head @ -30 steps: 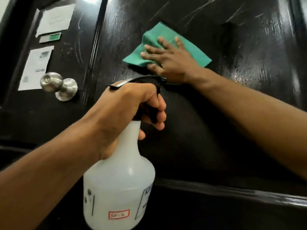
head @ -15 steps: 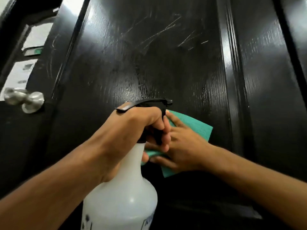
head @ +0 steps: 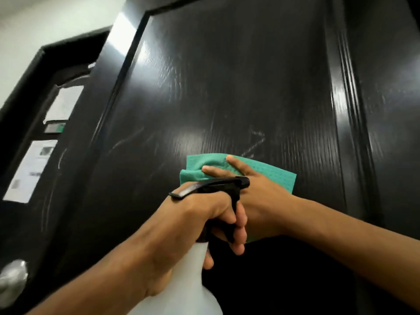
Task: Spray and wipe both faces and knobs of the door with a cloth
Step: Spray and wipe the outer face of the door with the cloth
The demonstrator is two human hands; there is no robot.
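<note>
Wiping step: green cloth (head: 279, 176) is being pressed flat on door (head: 227, 87) by spread right-hand fingers (head: 236, 163); spray bottle (head: 188, 280) is being gripped in left hand (head: 193, 214). Next, probably: knob (head: 12, 278), far left.

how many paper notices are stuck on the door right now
3: an upper sheet, a small green-tipped label just below it, and a lower sheet, all at the left. More may lie outside the frame.
</note>
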